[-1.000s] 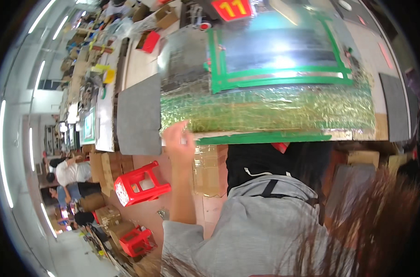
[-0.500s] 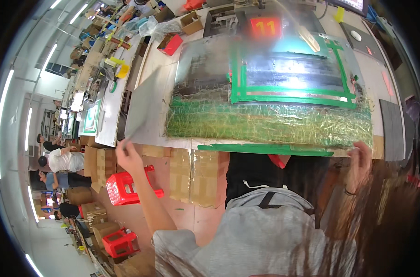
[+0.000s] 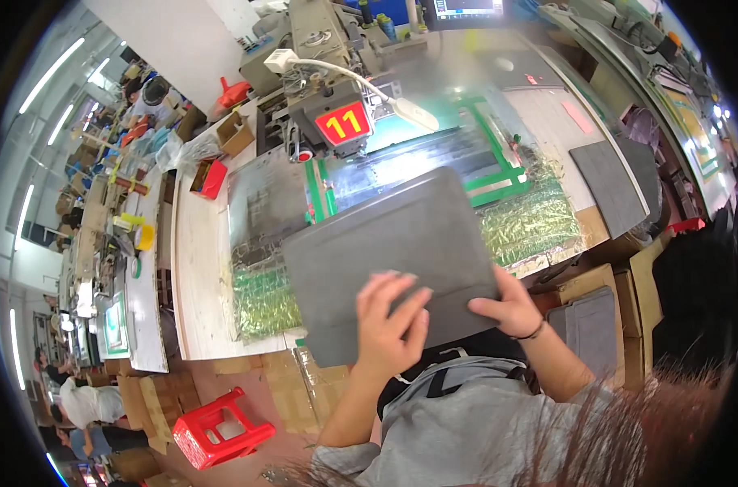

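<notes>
A dark grey flat panel with rounded corners (image 3: 385,231) is tilted in front of me, over the near edge of the work table. My right hand (image 3: 511,304) grips its right edge, thumb on top and the other fingers out of sight beneath. My left hand (image 3: 392,329) rests on the panel's face with its fingers apart and slightly bent. Behind the panel lies a green-taped frame (image 3: 503,183) on the machine bed, partly covered by it. A shiny, wrinkled gold-green covering (image 3: 531,227) shows on both sides of the panel.
A sewing machine head with a red sign (image 3: 343,123) and a white lamp (image 3: 414,114) stands beyond. Another grey panel (image 3: 608,191) lies at the table's right. Below it, an open carton (image 3: 629,300) holds grey pieces (image 3: 588,329). A red stool (image 3: 223,430) stands lower left.
The grey panel, held at the far left by my left hand before, is now in front of me. My right hand has taken hold of it; my left hand now lies on its face. The view has turned.
</notes>
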A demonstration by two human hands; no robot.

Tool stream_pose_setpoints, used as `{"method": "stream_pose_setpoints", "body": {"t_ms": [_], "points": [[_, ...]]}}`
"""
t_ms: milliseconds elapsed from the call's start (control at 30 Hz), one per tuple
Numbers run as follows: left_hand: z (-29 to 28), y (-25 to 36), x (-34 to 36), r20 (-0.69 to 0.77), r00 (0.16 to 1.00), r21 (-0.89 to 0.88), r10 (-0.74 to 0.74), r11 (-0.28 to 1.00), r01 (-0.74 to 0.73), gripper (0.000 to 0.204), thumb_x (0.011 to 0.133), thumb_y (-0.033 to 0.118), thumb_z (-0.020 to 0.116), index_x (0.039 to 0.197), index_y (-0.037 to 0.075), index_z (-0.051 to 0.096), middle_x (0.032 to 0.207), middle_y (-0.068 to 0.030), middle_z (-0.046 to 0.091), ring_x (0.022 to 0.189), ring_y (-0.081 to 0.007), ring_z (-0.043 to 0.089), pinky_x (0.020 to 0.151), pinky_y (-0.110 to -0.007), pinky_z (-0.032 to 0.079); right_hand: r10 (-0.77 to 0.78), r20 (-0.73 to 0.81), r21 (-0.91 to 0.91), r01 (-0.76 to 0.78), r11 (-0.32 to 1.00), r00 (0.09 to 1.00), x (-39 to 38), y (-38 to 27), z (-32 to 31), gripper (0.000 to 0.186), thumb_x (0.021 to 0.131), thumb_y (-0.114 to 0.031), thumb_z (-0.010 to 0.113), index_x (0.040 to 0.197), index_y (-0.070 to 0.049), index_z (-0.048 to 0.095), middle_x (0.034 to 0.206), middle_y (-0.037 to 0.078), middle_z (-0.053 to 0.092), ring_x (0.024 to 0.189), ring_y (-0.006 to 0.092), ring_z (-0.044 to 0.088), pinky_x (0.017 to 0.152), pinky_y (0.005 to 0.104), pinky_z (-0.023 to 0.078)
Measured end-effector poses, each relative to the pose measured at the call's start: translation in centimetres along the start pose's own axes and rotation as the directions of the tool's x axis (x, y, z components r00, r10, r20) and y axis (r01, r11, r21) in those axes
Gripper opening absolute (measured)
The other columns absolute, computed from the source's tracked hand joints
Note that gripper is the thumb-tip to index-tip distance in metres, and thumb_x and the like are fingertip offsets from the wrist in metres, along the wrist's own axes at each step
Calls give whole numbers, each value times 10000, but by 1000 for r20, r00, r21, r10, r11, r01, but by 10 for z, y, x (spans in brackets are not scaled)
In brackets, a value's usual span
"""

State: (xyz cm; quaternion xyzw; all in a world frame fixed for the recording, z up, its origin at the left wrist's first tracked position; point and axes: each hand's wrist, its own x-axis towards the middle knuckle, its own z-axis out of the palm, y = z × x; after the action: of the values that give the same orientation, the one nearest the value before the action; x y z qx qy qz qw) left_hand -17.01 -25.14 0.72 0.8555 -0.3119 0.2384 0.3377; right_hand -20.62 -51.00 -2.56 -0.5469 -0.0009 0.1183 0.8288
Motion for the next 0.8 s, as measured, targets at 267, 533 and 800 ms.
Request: {"method": "stream_pose_setpoints", "body": {"t_ms": [267,533,800], "points": [[-8,-76,38,111,813,214,-572,812,543,596,1026,421,685,1556,157,612,1094,-239,763,981,-435,752,860,-507,599,-24,-373,54,47,997,927,3,-38,-67,747,924,73,692,1617,63,414,1467,140,640,1314,239,638,1118,374,509],[28,-105,79,231,690,403,-686,713,574,621,1028,484,641,1544,139,623,977,-266,774,914,-477,757,814,-566,595,-158,-473,-265,31,964,867,65,-53,-90,709,945,48,730,1599,90,459,1438,137,666,1299,199,639,1118,353,508],[25,-115,92,220,613,483,-759,630,608,670,1010,538,633,1562,159,602,1065,-256,778,985,-480,756,881,-572,599,-187,-449,-320,38,947,874,100,-60,-94,710,977,7,731,1614,100,431,1477,158,638,1314,201,627,1124,338,497]]}}
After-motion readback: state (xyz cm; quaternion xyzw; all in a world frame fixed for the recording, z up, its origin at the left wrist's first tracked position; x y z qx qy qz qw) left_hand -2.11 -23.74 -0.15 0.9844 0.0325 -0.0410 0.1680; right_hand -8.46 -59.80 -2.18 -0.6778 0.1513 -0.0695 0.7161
